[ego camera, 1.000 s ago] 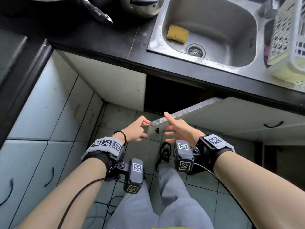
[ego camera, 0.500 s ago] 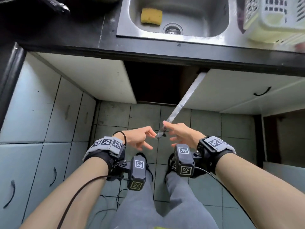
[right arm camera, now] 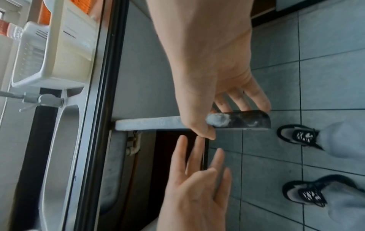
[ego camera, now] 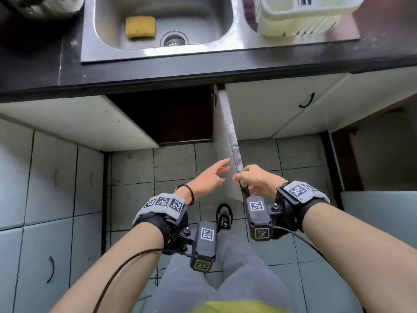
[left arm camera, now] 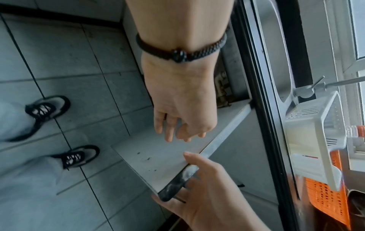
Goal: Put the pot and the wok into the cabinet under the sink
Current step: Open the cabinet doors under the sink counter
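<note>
Head view, looking down at the counter (ego camera: 67, 71) and the cabinet (ego camera: 171, 118) under the sink (ego camera: 158, 26). The cabinet door (ego camera: 232, 141) stands swung out toward the person, edge-on to the camera, exposing a dark interior. The right hand (ego camera: 255, 179) is the grip on this door: its thumb lies over the near face and its fingers wrap behind the worn top edge, clamped on the panel near its free corner, as the right wrist view (right arm camera: 217, 87) confirms. The left hand (ego camera: 209, 179) hovers just beside the door's inner face, fingers straight and spread apart, holding nothing; the left wrist view (left arm camera: 181, 121) shows it clear of the panel.

Of the task's things, only a dark rounded vessel (ego camera: 42, 7) shows, on the counter at the upper left edge of the frame, well apart from both hands; whether it is the pot or the wok cannot be told.

In the sink lies a yellow sponge (ego camera: 140, 27) beside the drain (ego camera: 173, 39). A pale plastic basket (ego camera: 302, 16) sits to the sink's right.
</note>
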`<state>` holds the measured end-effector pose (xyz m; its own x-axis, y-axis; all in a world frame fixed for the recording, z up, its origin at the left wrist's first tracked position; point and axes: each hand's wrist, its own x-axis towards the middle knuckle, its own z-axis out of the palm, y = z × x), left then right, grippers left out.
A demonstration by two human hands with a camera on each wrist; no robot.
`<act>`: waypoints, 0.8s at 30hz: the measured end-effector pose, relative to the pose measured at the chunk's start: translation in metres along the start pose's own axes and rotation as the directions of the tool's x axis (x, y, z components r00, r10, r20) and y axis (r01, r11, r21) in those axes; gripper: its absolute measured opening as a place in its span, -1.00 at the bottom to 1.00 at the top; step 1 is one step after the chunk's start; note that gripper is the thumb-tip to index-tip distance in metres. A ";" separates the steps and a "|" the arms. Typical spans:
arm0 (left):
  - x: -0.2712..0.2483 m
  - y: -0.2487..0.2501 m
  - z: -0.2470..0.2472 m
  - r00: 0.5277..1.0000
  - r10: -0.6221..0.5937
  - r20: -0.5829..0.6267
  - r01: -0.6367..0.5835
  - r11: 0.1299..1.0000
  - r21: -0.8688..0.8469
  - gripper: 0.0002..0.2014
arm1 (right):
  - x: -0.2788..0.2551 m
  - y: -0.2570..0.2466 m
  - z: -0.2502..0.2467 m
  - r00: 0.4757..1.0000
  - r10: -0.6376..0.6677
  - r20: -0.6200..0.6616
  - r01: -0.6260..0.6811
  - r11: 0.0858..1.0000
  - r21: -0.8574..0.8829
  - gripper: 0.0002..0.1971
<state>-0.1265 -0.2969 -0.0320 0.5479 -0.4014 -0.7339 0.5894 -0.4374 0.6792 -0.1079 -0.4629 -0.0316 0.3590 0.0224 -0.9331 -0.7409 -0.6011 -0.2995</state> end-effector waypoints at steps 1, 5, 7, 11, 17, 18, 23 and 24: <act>0.005 0.006 0.003 1.000 0.012 -0.003 -0.012 1.000 0.020 -0.23 | 0.000 0.004 -0.008 1.000 -0.010 -0.014 0.009 0.999 -0.038 -0.71; 0.019 0.018 0.008 0.998 0.022 0.063 -0.030 0.992 0.126 -0.19 | 0.002 0.014 -0.033 0.998 -0.020 -0.062 0.015 0.996 -0.088 -0.59; 0.021 0.021 0.004 0.996 0.011 0.089 -0.024 0.988 0.150 -0.22 | 0.005 0.018 -0.038 0.999 -0.006 -0.050 0.003 0.998 -0.060 -0.46; 0.014 0.018 -0.013 0.993 -0.037 0.113 0.021 0.990 0.143 -0.38 | 0.010 0.015 -0.033 0.999 -0.012 -0.033 0.011 1.000 -0.022 -0.31; -0.011 -0.019 -0.079 0.995 -0.090 -0.051 0.092 0.995 0.043 -0.61 | 0.010 -0.050 -0.008 0.799 -0.232 -0.554 0.305 0.952 0.040 -0.27; -0.018 -0.026 -0.095 0.992 -0.095 -0.083 0.097 0.995 0.017 -0.63 | 0.008 -0.064 -0.001 0.726 -0.268 -0.633 0.339 0.941 -0.009 -0.34; -0.059 -0.060 -0.186 0.956 -0.158 -0.247 0.124 0.981 -0.148 -0.65 | 0.013 -0.136 0.057 0.635 -0.462 -0.619 0.348 0.887 -0.304 -0.66; -0.067 -0.067 -0.203 0.939 -0.168 -0.299 0.115 0.976 -0.187 -0.64 | 0.019 -0.150 0.069 0.685 -0.484 -0.545 0.352 0.875 -0.334 -0.66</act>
<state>-0.0819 -0.0772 -0.0277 0.5930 -0.0632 -0.8027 0.7492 -0.3221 0.5788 -0.0297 -0.3172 -0.0183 0.9137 -0.1297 -0.3852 -0.3321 -0.7846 -0.5236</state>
